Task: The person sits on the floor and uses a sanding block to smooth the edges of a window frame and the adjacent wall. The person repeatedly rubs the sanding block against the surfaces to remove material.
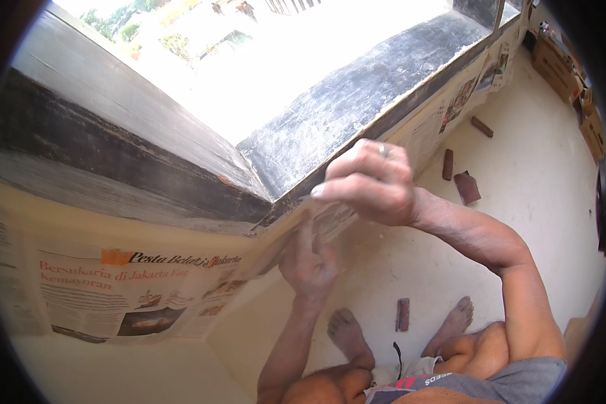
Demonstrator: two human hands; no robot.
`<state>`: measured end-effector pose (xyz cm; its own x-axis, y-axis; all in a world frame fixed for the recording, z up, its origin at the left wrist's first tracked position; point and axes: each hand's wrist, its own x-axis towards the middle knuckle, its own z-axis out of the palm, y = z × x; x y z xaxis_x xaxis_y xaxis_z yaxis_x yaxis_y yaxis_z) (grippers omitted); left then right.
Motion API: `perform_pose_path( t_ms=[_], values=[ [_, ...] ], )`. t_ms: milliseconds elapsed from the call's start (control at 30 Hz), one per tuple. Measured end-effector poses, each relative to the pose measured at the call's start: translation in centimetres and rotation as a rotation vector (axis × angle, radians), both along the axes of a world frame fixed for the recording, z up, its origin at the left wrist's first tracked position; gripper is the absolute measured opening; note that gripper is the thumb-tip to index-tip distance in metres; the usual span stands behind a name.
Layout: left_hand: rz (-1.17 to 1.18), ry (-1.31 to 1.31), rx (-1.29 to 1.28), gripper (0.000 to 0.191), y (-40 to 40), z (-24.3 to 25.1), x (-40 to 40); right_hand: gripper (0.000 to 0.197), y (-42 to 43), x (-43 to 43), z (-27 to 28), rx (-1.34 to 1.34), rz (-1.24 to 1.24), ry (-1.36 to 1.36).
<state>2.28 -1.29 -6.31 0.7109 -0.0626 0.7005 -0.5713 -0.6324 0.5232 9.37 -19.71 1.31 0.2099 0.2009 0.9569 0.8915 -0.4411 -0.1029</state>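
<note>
The corner of a dark, worn window frame [272, 194] lies before me, with a black sill [343, 106] running up to the right. My right hand [373, 182], with a ring on one finger, is curled at the frame's lower edge; whether it holds anything is hidden. Lower down, my left hand [310, 267] is blurred against the newspaper below the frame, one finger pointing up. Newspaper sheets [111, 293] cover the wall under the frame on the left, and more newspaper [434, 116] hangs beneath the sill on the right, with tape along its upper edge.
Folded dark red sandpaper pieces [467, 187] lie on the pale floor [525, 202], one [403, 314] between my bare feet. Cardboard boxes [555, 65] stand along the far right. Bright outdoor ground shows through the window opening.
</note>
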Motion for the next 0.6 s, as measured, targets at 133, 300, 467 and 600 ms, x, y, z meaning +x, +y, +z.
perform_pose_path(
  t_ms=[133, 300, 467, 600],
  values=[
    [0.058, -0.046, 0.049, 0.05, 0.6, -0.5, 0.4, 0.027, -1.4, -0.3, 0.4, 0.076, -0.041, 0.07],
    [0.127, -0.035, 0.27, 0.053, -0.1, 0.6, 0.4, 0.03, -2.1, -0.7, -0.7, 0.063, -0.061, 0.142],
    [0.157, 0.041, 0.144, 0.051, -0.3, 0.3, 0.0, 0.026, -2.2, -0.6, -0.7, 0.013, -0.043, 0.116],
    [0.135, 0.035, 0.229, 0.056, -0.2, 0.0, 0.2, 0.025, -1.8, -0.6, -0.6, 0.015, -0.045, 0.124]
  ],
)
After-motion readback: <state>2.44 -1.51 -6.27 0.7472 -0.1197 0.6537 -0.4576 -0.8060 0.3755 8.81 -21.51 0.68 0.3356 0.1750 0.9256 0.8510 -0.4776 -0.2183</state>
